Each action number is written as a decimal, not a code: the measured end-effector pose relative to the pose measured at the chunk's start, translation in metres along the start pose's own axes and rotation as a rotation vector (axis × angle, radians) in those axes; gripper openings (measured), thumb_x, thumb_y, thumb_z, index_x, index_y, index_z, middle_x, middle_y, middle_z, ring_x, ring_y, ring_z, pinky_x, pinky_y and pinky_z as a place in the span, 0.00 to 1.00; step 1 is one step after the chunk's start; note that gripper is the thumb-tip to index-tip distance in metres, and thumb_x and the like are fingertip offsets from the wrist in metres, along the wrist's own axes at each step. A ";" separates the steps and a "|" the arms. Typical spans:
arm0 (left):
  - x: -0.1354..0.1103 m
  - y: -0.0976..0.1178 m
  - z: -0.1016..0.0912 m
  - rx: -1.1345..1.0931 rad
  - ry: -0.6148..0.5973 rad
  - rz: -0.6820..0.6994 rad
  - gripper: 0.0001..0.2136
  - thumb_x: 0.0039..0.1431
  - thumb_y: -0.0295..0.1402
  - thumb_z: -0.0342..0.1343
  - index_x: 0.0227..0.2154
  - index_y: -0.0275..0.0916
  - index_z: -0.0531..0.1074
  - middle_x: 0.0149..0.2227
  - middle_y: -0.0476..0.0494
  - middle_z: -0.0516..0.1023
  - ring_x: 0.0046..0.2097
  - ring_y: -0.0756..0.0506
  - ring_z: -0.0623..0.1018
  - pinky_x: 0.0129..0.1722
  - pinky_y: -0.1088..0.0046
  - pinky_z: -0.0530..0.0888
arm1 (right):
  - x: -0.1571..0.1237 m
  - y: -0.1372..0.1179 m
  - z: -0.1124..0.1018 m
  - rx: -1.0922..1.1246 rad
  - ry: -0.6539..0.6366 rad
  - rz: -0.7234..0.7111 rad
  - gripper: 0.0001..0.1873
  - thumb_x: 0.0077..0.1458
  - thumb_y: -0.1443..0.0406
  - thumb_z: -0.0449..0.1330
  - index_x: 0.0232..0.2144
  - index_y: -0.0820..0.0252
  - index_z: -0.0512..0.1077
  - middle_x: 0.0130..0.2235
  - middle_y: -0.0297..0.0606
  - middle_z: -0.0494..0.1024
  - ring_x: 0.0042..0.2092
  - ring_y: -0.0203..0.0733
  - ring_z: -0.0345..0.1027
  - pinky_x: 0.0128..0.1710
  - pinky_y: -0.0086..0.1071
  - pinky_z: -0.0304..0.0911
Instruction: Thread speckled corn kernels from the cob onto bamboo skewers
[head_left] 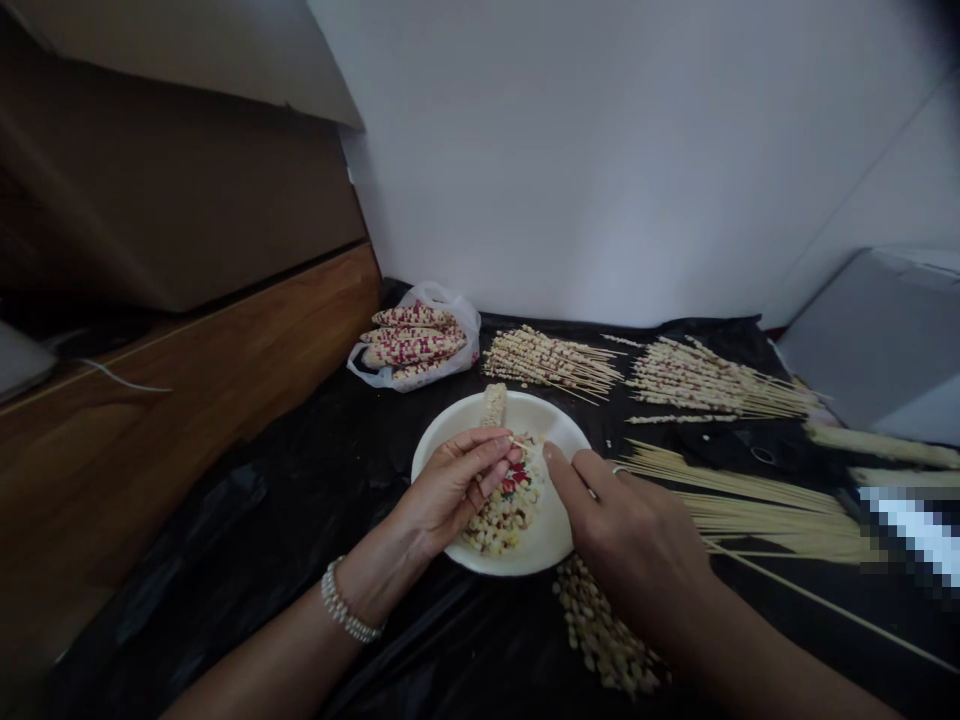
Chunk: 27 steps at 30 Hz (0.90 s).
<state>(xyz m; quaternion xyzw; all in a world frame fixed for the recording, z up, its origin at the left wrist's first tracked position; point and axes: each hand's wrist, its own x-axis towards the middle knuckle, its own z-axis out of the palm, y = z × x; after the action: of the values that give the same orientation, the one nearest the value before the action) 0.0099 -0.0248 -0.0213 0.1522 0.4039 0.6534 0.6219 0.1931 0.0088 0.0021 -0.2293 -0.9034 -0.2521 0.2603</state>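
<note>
Over a white bowl (555, 545), my left hand (457, 490) pinches a small pale corn kernel (518, 442) between thumb and fingers. My right hand (622, 530) is closed close beside it. A thin bamboo skewer (825, 600) emerges behind that hand toward the lower right, in line with its fingertips; most of the grip is hidden. Loose corn kernels (499, 525) lie in the bowl, around a red printed pattern. A partly stripped corn cob (494, 405) leans on the bowl's far rim.
Behind the bowl sits a plastic bag (469, 325) of speckled corn cobs (416, 347). Kernel-threaded skewers (551, 358) lie in two piles, the second pile (690, 375) farther right. Bare skewers (772, 510) spread at right. More kernels (600, 630) lie on the black plastic sheet (315, 500).
</note>
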 end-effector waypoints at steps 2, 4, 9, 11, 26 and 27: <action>0.000 0.000 0.000 0.006 -0.004 0.014 0.05 0.51 0.20 0.61 0.32 0.32 0.76 0.29 0.44 0.79 0.32 0.54 0.79 0.32 0.87 0.75 | -0.001 -0.001 0.002 0.024 0.006 -0.004 0.20 0.51 0.76 0.50 0.47 0.72 0.70 0.30 0.41 0.73 0.22 0.35 0.61 0.21 0.32 0.50; -0.001 0.000 0.001 -0.001 -0.015 0.008 0.06 0.51 0.21 0.62 0.33 0.33 0.76 0.29 0.45 0.79 0.31 0.54 0.78 0.32 0.87 0.75 | -0.001 -0.001 0.004 0.061 0.007 0.002 0.20 0.52 0.75 0.50 0.47 0.72 0.69 0.30 0.40 0.73 0.22 0.35 0.61 0.20 0.32 0.50; -0.003 0.003 0.004 0.010 -0.044 -0.046 0.05 0.51 0.23 0.62 0.33 0.31 0.76 0.27 0.46 0.78 0.27 0.56 0.76 0.28 0.88 0.73 | 0.000 0.001 0.008 0.121 0.000 0.020 0.20 0.55 0.74 0.48 0.48 0.71 0.68 0.30 0.39 0.72 0.23 0.34 0.62 0.22 0.31 0.51; -0.003 0.005 0.005 -0.013 -0.027 -0.029 0.05 0.51 0.23 0.62 0.32 0.31 0.76 0.28 0.46 0.77 0.27 0.56 0.76 0.28 0.88 0.73 | 0.001 0.002 0.006 0.112 -0.010 0.024 0.19 0.55 0.73 0.49 0.48 0.70 0.68 0.29 0.38 0.72 0.24 0.35 0.62 0.22 0.31 0.51; -0.005 -0.003 0.004 0.039 -0.067 -0.154 0.04 0.50 0.22 0.63 0.30 0.29 0.76 0.27 0.45 0.78 0.27 0.56 0.76 0.28 0.87 0.72 | 0.000 -0.008 0.006 0.132 0.045 0.015 0.15 0.55 0.75 0.47 0.43 0.70 0.68 0.27 0.37 0.70 0.23 0.35 0.60 0.23 0.31 0.50; -0.007 -0.003 0.005 0.058 -0.076 -0.165 0.04 0.50 0.21 0.62 0.31 0.29 0.76 0.27 0.45 0.78 0.28 0.55 0.77 0.29 0.87 0.73 | 0.000 -0.007 0.006 0.151 0.037 0.007 0.14 0.55 0.75 0.47 0.41 0.68 0.69 0.26 0.36 0.69 0.23 0.34 0.59 0.23 0.30 0.50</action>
<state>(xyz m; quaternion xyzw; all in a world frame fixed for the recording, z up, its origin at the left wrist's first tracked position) 0.0169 -0.0298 -0.0186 0.1608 0.4099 0.5818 0.6838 0.1867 0.0072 -0.0046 -0.2076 -0.9140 -0.1864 0.2946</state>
